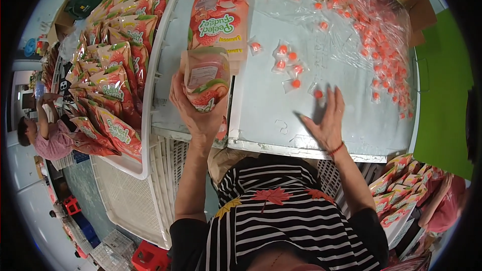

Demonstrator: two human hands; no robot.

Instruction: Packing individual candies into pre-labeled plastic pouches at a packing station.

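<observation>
Stand-up candy pouch (207,81): where?

In the left hand (195,121), clamped by its fingers.

And the step?

Gathering, I'd judge: just beside a wrapped orange-red candy (318,94), the right hand (327,126) holds thumb and fingers apart; a light pinch seems called for.

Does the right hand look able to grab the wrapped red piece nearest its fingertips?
Probably yes: the right hand is open, and the wrapped red piece lies close by, with nothing visible between.

The head camera is looking down past the striped shirt (286,213) onto the nearby tabletop (261,103). Its fisheye view is spreading wide, bending straight edges.
</observation>
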